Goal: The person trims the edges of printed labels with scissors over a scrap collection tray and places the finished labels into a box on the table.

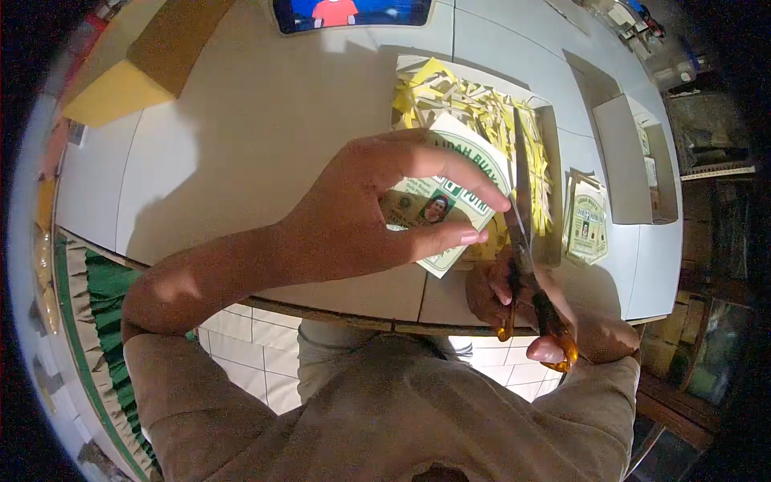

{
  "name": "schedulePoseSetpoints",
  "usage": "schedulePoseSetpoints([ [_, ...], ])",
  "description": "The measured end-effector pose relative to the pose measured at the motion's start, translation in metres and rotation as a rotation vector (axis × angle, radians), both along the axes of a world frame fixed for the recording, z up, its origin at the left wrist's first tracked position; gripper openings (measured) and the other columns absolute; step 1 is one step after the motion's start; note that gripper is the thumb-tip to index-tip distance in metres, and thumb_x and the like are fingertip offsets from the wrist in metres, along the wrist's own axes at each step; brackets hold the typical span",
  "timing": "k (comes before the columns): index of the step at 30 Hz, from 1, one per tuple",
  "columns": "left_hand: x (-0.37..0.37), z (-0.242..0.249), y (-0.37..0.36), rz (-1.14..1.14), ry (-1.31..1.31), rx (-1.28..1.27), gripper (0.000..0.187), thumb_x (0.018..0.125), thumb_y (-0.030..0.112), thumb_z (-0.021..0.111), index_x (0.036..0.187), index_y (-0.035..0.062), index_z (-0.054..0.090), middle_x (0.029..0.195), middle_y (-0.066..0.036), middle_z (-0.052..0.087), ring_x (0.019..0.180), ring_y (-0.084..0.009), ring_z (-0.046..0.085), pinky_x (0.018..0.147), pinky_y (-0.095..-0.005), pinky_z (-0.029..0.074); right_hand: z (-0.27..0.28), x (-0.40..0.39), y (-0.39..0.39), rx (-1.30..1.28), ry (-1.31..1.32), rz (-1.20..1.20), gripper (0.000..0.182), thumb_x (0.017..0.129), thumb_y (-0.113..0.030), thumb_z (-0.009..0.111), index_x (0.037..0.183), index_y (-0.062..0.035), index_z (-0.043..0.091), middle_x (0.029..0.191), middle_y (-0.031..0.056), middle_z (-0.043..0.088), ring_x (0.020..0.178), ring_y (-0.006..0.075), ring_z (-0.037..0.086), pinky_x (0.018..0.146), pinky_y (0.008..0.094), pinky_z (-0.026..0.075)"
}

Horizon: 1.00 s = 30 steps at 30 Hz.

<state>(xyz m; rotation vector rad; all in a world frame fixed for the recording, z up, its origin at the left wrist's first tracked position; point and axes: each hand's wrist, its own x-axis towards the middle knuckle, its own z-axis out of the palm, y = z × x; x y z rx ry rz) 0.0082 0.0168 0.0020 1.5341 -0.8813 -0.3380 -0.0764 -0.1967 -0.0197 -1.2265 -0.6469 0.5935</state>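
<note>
The left hand (345, 197) pinches a label (438, 210) between thumb and fingers, its long axis slanting up to the right. Just right of the label, scissors (523, 245), handles spread in the right hand (562, 299), point toward a box (549, 132) of yellow strips (482, 100) beyond the label on the tabletop (265, 96); blade contact is unclear. Farther right lies a label stack (589, 217).

Uneven light in here: broad shadow across tabletop (265, 96) left of the left hand (353, 197), floor tiles (275, 336) below it bright. Grainy; fisheye-bent edges, black corners.
</note>
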Motion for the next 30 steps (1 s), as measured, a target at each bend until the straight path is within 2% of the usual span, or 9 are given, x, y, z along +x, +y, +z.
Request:
schedulePoseSetpoints([
  [1,-0.001,0.0,0.0,-0.002,0.003,-0.001,0.026,0.067,-0.004,0.066,0.093,0.0038,0.062,0.094,-0.007,0.061,0.091,-0.015,0.058,0.082,-0.0283,0.045,-0.005,-0.004,0.002,-0.001,0.003,-0.002,0.047,0.064,-0.023,0.066,0.092,-0.0086,0.031,0.081,0.0032,0.033,0.069,0.0129,0.031,0.058,0.0262,0.025],
  [3,-0.002,-0.001,0.0,-0.033,0.048,-0.011,0.026,0.068,-0.005,0.065,0.093,0.003,0.062,0.094,-0.007,0.061,0.091,-0.0145,0.057,0.082,-0.0275,0.046,-0.02,-0.013,0.005,0.173,0.127,-0.081,0.044,0.065,-0.022,0.066,0.089,-0.0084,0.031,0.079,0.0032,0.033,0.068,0.0134,0.032,0.058,0.0267,0.026],
  [7,-0.003,0.001,0.0,-0.056,0.064,0.004,0.026,0.067,-0.004,0.066,0.093,0.0028,0.062,0.094,-0.007,0.061,0.09,-0.0149,0.058,0.082,-0.0278,0.046,-0.012,-0.006,0.003,0.098,0.025,-0.038,0.042,0.065,-0.021,0.065,0.088,-0.0077,0.032,0.077,0.0031,0.033,0.065,0.014,0.032,0.057,0.0269,0.026],
  [10,-0.002,0.0,0.0,-0.067,-0.049,-0.035,0.026,0.067,-0.003,0.067,0.092,0.0031,0.063,0.093,-0.008,0.061,0.089,-0.0154,0.058,0.081,-0.0279,0.045,-0.006,-0.003,0.003,-0.008,-0.033,-0.012,0.041,0.066,-0.022,0.065,0.086,-0.0071,0.032,0.076,0.0031,0.033,0.064,0.0142,0.033,0.056,0.0269,0.027],
  [12,-0.004,0.0,0.0,-0.043,-0.041,-0.041,0.026,0.067,-0.002,0.067,0.092,0.004,0.063,0.093,-0.008,0.061,0.088,-0.0159,0.058,0.08,-0.0277,0.045,-0.017,-0.003,0.002,0.07,-0.091,0.004,0.041,0.066,-0.023,0.065,0.085,-0.0066,0.033,0.075,0.003,0.034,0.064,0.0147,0.033,0.055,0.0271,0.027],
  [21,-0.011,-0.002,-0.001,-0.045,0.068,-0.047,0.028,0.068,-0.004,0.066,0.095,0.004,0.062,0.094,-0.009,0.06,0.089,-0.0167,0.058,0.081,-0.0289,0.046,-0.005,-0.002,0.01,0.094,-0.16,-0.064,0.042,0.065,-0.023,0.066,0.085,-0.0072,0.033,0.075,0.0027,0.034,0.064,0.0152,0.033,0.056,0.0277,0.028],
  [25,-0.012,-0.001,-0.002,-0.036,0.08,-0.046,0.028,0.067,-0.003,0.066,0.094,0.0047,0.063,0.092,-0.008,0.061,0.087,-0.0161,0.058,0.08,-0.0282,0.046,-0.015,-0.009,0.002,0.057,-0.058,0.002,0.043,0.065,-0.022,0.067,0.086,-0.0078,0.032,0.075,0.0026,0.032,0.065,0.0155,0.033,0.057,0.0287,0.028],
  [27,-0.011,-0.002,-0.001,-0.015,-0.061,-0.038,0.028,0.066,-0.001,0.067,0.093,0.0055,0.064,0.092,-0.008,0.061,0.086,-0.0162,0.059,0.078,-0.0282,0.045,-0.008,-0.005,0.004,0.093,-0.086,0.005,0.043,0.066,-0.019,0.067,0.087,-0.0079,0.032,0.076,0.0028,0.031,0.066,0.016,0.032,0.057,0.0295,0.028],
  [30,-0.01,-0.004,-0.002,-0.028,-0.027,-0.051,0.029,0.065,0.0,0.069,0.092,0.0063,0.064,0.091,-0.008,0.062,0.086,-0.0168,0.059,0.078,-0.0286,0.045,-0.025,-0.007,0.005,0.187,-0.14,-0.019,0.042,0.066,-0.019,0.066,0.088,-0.0079,0.032,0.077,0.003,0.031,0.066,0.0162,0.032,0.057,0.0294,0.027],
])
